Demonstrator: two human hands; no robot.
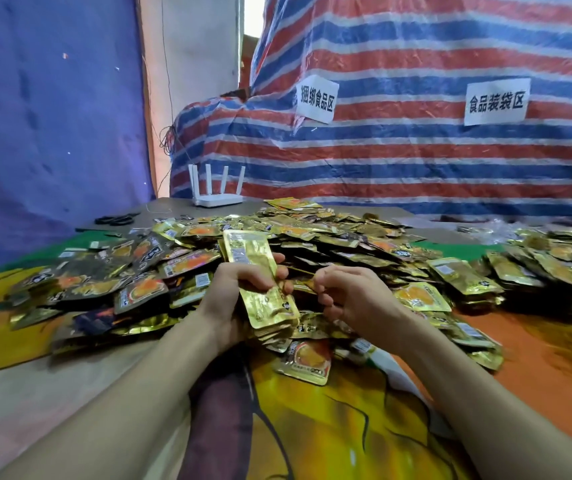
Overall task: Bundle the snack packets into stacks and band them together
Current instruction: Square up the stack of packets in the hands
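Note:
My left hand (232, 292) grips a stack of gold snack packets (260, 282) held on edge, fingers curled round its middle. My right hand (350, 292) sits just right of the stack with curled fingers, and its thumb and forefinger pinch a thin yellowish rubber band (303, 271) stretched toward the stack. A big heap of loose gold and orange packets (312, 233) covers the table behind and beside both hands. One packet (307, 363) lies face up in front of the stack.
A colourful printed cloth (346, 427) covers the table. A white router (217, 195) stands at the back, with black scissors (115, 220) to its left. More packets (537, 268) pile at the right. A striped tarp (416, 150) with two paper signs hangs behind.

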